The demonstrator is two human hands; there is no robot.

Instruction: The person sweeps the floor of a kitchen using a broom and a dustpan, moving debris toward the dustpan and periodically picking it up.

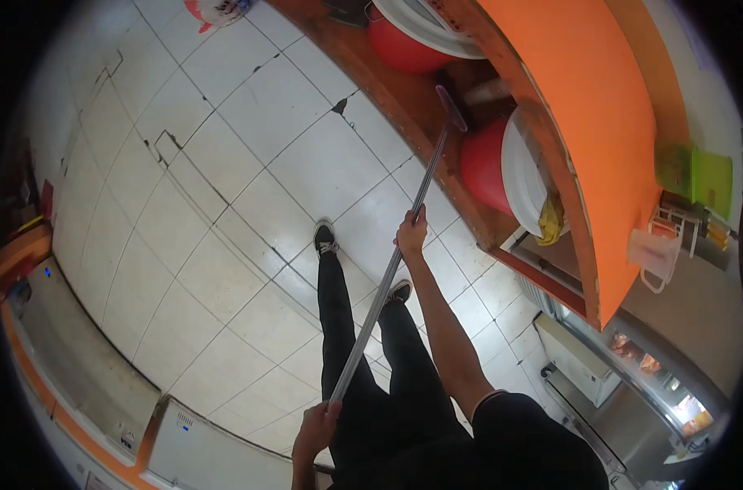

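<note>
Both my hands are closed round a long grey pole (377, 305) with a narrow purple head (451, 108); whether it is a squeegee or a broom I cannot tell. My left hand (315, 427) grips the near end, close to my left thigh. Farther up the shaft, my right hand (411, 234) wraps round it with the arm stretched forward. The purple head reaches in over the brown lower shelf (416, 102) of an orange counter, between two red tubs with white tops, the farther tub (404, 45) and the nearer tub (484, 167).
A yellow cloth (550, 219) hangs by the nearer tub. The orange counter (588, 147) curves along the right, a green container (712, 181) on it. White chest freezers (86, 343) line the left. White floor tiles (257, 204) have cracks. A plastic bag (218, 11) lies far off.
</note>
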